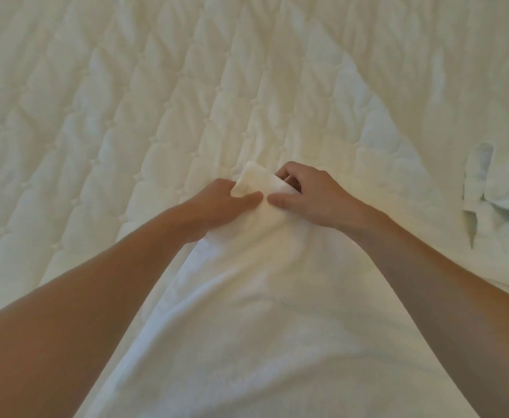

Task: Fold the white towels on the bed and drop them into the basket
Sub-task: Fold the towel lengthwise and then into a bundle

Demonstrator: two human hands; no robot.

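A white towel [265,312] hangs stretched from my two hands down toward me, over the quilted bed [111,116]. My left hand [220,206] pinches the towel's far edge on the left, thumb on top. My right hand [310,197] grips the same edge just to the right, fingers curled behind the cloth. The two hands nearly touch, and a small corner of the towel sticks up between them. The basket is not in view.
A crumpled heap of white towels [497,203] lies on the bed at the right edge. The cream quilted bed cover fills the whole background to the left and beyond my hands.
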